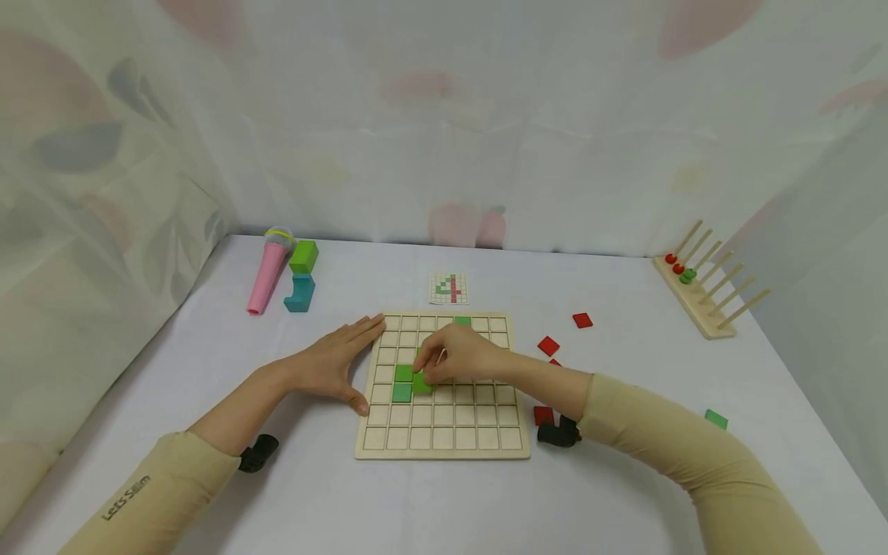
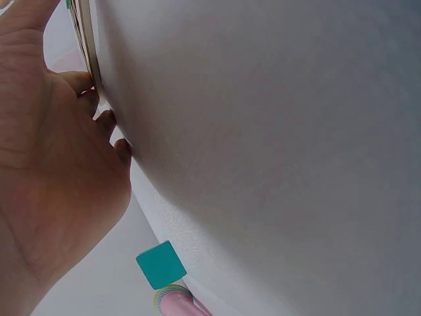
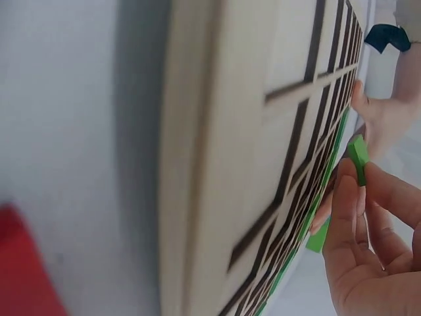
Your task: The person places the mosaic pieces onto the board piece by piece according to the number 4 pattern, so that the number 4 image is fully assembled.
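Note:
Between the thumb and fingers of my right hand (image 1: 463, 354) is a green square tile (image 3: 358, 158), pinched and tilted above a wooden grid board (image 1: 444, 439). Two green tiles lie in the board's cells just left of it: a lighter one (image 1: 404, 373) and a darker one (image 1: 401, 393). Another green tile (image 1: 463, 321) shows at the board's far edge, and the right hand partly covers one more. My left hand (image 1: 331, 359) rests along the board's left edge, thumb spread and fingers extended. In the left wrist view, its fingertips touch the board's side.
Behind the board lies a pattern card (image 1: 448, 289). Several red tiles (image 1: 548, 346) and a green tile (image 1: 716, 418) lie to the right, near a pegged bead stand (image 1: 694, 301). A pink microphone (image 1: 267, 277), green block (image 1: 304, 257) and teal block (image 1: 300, 294) are back left.

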`<action>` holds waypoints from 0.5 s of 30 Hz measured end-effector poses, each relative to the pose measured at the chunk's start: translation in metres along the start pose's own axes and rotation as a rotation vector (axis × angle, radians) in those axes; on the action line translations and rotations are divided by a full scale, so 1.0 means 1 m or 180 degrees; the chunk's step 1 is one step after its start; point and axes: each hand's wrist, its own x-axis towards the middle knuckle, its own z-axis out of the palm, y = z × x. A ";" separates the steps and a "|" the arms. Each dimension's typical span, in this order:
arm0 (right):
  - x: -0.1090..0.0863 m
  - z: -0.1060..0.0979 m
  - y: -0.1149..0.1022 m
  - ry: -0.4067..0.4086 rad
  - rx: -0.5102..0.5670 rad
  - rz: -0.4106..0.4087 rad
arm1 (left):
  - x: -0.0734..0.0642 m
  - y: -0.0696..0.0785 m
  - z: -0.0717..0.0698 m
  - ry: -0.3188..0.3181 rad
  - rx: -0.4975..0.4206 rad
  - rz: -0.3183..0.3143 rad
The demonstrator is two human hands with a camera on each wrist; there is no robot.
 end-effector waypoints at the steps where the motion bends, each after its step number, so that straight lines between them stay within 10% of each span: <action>1: 0.000 0.001 -0.001 -0.0004 -0.0010 0.0014 | 0.000 0.000 0.000 0.0002 -0.0001 0.0000; 15: 0.001 0.009 -0.007 0.0048 -0.0212 0.0156 | 0.000 0.000 0.000 0.0017 0.0001 -0.0001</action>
